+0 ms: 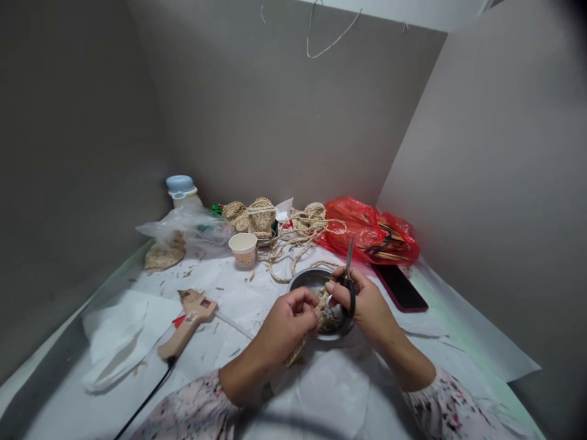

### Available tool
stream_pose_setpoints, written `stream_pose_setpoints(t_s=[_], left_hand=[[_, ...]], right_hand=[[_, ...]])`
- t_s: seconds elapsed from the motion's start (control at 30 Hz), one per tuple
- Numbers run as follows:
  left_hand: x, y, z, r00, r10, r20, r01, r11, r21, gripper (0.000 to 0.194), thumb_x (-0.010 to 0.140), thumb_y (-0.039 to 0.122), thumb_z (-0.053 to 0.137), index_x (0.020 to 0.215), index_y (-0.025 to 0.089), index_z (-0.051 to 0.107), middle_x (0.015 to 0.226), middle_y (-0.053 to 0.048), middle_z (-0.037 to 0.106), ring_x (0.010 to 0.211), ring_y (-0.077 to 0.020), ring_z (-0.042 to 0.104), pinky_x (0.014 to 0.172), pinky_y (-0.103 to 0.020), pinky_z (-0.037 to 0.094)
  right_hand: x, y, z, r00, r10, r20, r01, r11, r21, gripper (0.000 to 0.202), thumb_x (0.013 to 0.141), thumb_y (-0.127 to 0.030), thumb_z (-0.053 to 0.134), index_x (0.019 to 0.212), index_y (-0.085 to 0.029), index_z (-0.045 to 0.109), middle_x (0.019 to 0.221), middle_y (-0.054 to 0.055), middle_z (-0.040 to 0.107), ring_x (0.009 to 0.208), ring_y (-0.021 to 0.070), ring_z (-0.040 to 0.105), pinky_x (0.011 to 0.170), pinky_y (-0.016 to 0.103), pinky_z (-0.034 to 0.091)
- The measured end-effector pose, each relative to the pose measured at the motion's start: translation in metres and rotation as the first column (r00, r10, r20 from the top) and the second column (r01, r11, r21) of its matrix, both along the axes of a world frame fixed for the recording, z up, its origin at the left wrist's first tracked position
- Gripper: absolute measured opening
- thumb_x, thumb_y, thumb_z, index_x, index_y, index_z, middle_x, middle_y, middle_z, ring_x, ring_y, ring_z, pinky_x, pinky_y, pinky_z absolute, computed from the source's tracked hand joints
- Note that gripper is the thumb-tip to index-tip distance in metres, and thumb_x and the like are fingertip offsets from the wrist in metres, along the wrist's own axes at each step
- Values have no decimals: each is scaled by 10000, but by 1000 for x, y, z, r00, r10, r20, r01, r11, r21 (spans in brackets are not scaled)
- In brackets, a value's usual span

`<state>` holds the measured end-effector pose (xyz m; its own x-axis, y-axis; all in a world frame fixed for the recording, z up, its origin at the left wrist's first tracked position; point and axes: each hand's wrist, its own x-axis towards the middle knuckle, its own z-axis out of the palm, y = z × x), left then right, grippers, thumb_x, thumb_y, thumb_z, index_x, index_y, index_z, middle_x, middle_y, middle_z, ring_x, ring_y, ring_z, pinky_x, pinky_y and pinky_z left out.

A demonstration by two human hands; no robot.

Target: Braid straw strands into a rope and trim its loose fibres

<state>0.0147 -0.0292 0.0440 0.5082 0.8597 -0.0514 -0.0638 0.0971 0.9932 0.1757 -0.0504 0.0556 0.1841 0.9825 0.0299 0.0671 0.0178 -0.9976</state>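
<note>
Over a metal bowl point(299, 280), my left hand point(293, 315) pinches a piece of braided straw cord point(323, 300). Part of the braid hangs below that hand, near the bowl's left side. My right hand point(362, 302) holds black-handled scissors point(350, 284), blades pointing up and away. Its thumb and index finger also meet at the cord's upper end. Small straw bits lie in the bowl, partly hidden by the hands. More braided cord point(297, 256) loops across the table behind the bowl.
A glue gun point(189, 324) with a cable and a paper cup point(244, 249) are on the left. Behind stand straw coils point(261, 218), a blue-capped bottle point(182, 190) and a clear plastic bag point(192, 225). A red bag point(353, 220) and a phone point(402, 288) lie on the right.
</note>
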Motion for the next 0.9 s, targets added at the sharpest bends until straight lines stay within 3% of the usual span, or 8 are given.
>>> stream_pose_setpoints(t_s=[0.13,0.3,0.4,0.47,0.53,0.63,0.73,0.9], left_hand=[[-2,0,-1,999,-43,-25,43,999,11,163,663,180,616,821,146,635,495,65,443,464,-79,398,471,-196,293],[0,-2,-4,998,-53,14,54,997,-56,262,755,342,642,922,141,663,539,29,528,436,-78,418,436,-196,279],[0,0,-4,999,29,20,-28,999,-47,230,731,339,670,830,132,668,576,26,546,438,-66,420,440,-193,291],[-1,3,-3,995,103,15,-102,994,-43,223,715,324,677,818,126,672,580,30,546,438,-62,414,441,-191,291],[-2,5,-1,987,163,10,-162,986,-41,240,703,314,686,836,115,680,596,24,563,453,-64,422,450,-191,303],[-4,6,3,976,217,-4,-217,975,-51,268,686,295,698,863,94,688,629,6,593,485,-71,443,472,-195,332],[-3,6,4,970,244,-11,-244,968,-65,277,672,283,711,867,86,695,627,6,595,492,-69,443,478,-195,338],[0,6,4,952,308,-3,-306,946,-102,299,649,248,728,894,85,673,592,34,570,464,-58,437,461,-187,329]], right_hand=[[4,3,-4,999,-33,0,33,999,32,387,720,-432,695,972,-210,500,683,-39,583,605,130,548,568,233,410],[-2,2,-12,996,-79,40,74,990,118,366,718,-425,690,949,-214,500,722,-29,567,632,139,544,598,252,437],[-1,1,-14,979,-113,172,82,981,174,324,755,-422,660,958,-211,521,751,-11,588,650,149,554,615,265,447],[4,-1,-11,925,-114,362,50,982,181,290,779,-385,638,995,-210,553,781,6,625,687,164,576,654,283,454],[10,-6,-5,799,-78,597,-32,985,172,268,786,-314,624,1033,-219,590,850,22,659,753,182,600,715,304,454],[19,-18,10,520,-9,854,-162,981,109,300,794,-239,592,1093,-248,615,994,42,666,870,212,619,748,320,448],[25,-31,25,253,-6,968,-128,991,40,359,779,-208,588,1133,-263,613,1017,58,657,883,242,633,687,323,440],[28,-43,37,71,101,992,-67,993,-97,384,719,-135,587,1065,-294,639,942,26,673,789,226,657,581,283,370]])
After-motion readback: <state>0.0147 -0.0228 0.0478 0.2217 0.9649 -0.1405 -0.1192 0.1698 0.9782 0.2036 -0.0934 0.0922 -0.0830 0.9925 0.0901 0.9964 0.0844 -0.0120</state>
